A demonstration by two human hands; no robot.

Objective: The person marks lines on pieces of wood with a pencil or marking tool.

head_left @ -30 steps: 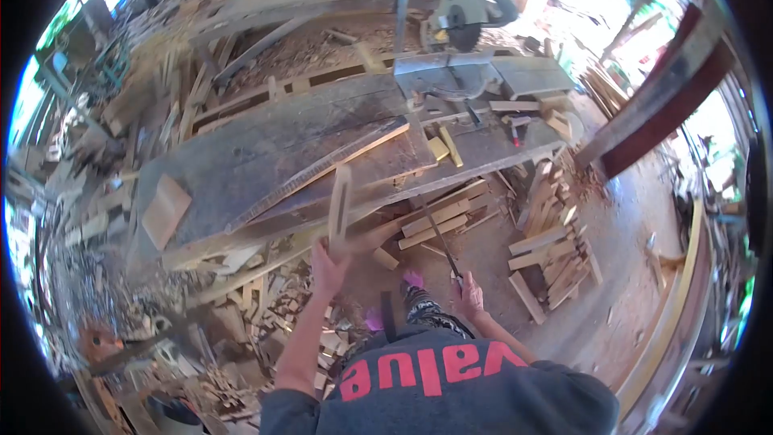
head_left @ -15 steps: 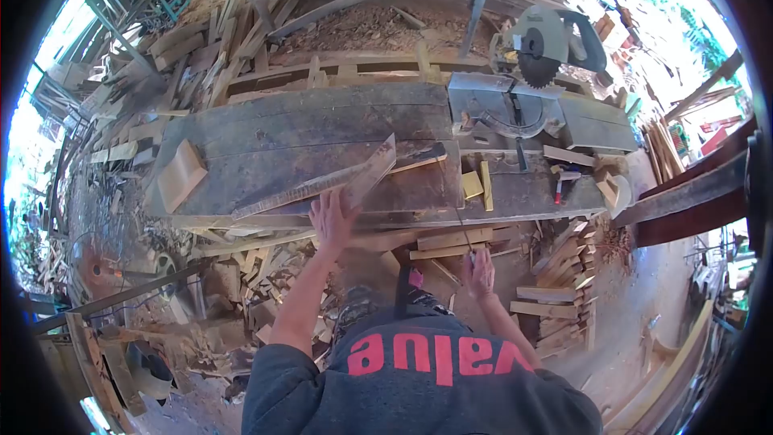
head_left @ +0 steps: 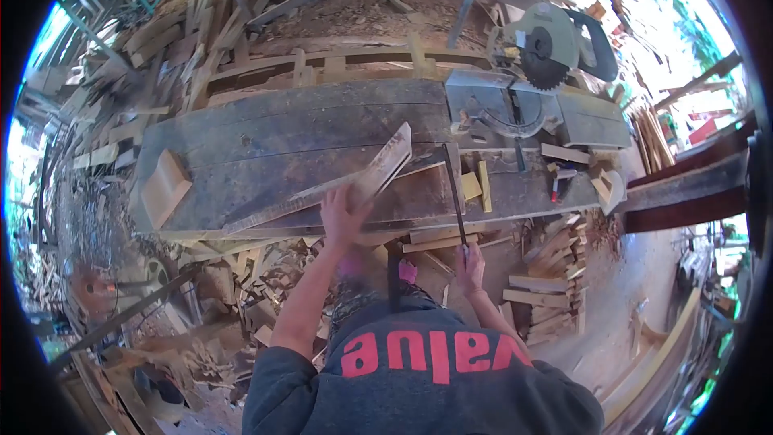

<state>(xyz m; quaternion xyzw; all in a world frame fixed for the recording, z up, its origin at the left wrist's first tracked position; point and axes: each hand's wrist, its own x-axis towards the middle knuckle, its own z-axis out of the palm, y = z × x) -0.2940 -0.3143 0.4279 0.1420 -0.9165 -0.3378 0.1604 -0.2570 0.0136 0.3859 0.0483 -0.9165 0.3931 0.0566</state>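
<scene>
My left hand (head_left: pixel 345 213) is wrapped over the near end of a short wooden board (head_left: pixel 389 159), holding it at a slant above the workbench (head_left: pixel 306 129). Beneath the same hand, a longer narrow board (head_left: pixel 274 208) runs off to the left near the bench's front edge. My right hand (head_left: pixel 470 267) grips the handle end of a long, thin dark file (head_left: pixel 455 193). Its blade points away from me over the bench's front edge, to the right of the short board and apart from it.
A miter saw (head_left: pixel 551 48) with its blade raised stands at the bench's right. A thick wood block (head_left: pixel 167 188) lies at the left end. Yellow pieces (head_left: pixel 485 187) and a red-handled tool (head_left: pixel 557 184) lie at right. Stacked offcuts (head_left: pixel 547 290) cover the floor.
The short board has tilted up, showing its edge, and my left hand has shifted slightly right with it. The file has swung to the right, away from the board.
</scene>
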